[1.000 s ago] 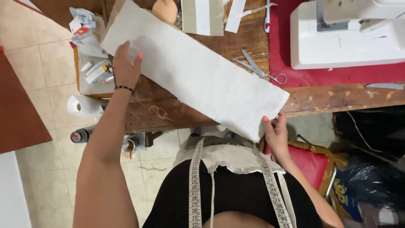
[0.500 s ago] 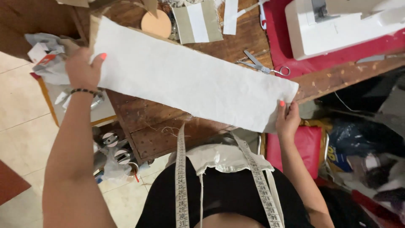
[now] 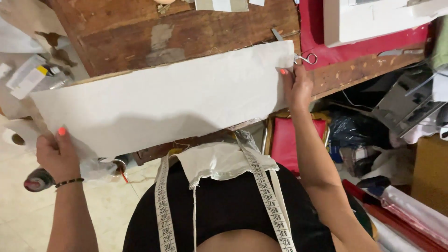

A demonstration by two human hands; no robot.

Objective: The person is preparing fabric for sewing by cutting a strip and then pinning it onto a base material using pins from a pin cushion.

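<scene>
Holding: one long strip of off-white fabric (image 3: 163, 105), stretched flat across the middle of the frame, both ends pinched.

Left hand: left hand (image 3: 58, 156) at the lower left, fingers closed on the strip's left end, thumb on top, beaded bracelet on the wrist. That end hangs out past the table's edge, over the floor.

Right hand: right hand (image 3: 296, 88) right of centre, gripping the right end, thumb pressed onto the cloth. It sits just by the table's front edge.

Where the cloth is: mostly over the worn wooden table (image 3: 186, 32), lying slightly slanted, lower on the left. Can't tell if it's fully resting on the wood or hovering a bit; there's a shadow under the near edge, so my guess is lifted along that side.

How far along: looks to me like the strip is already cut to shape and pulled out smooth, no big wrinkles. Not yet let go of, and nothing pinned or stitched that I can see.

Around it: scissors (image 3: 305, 58) peeking out just past the right end, white sewing machine (image 3: 373, 18) on a red mat at the upper right, tape measure (image 3: 261, 186) draped round the neck, red chair seat (image 3: 289, 140) below the table.
</scene>
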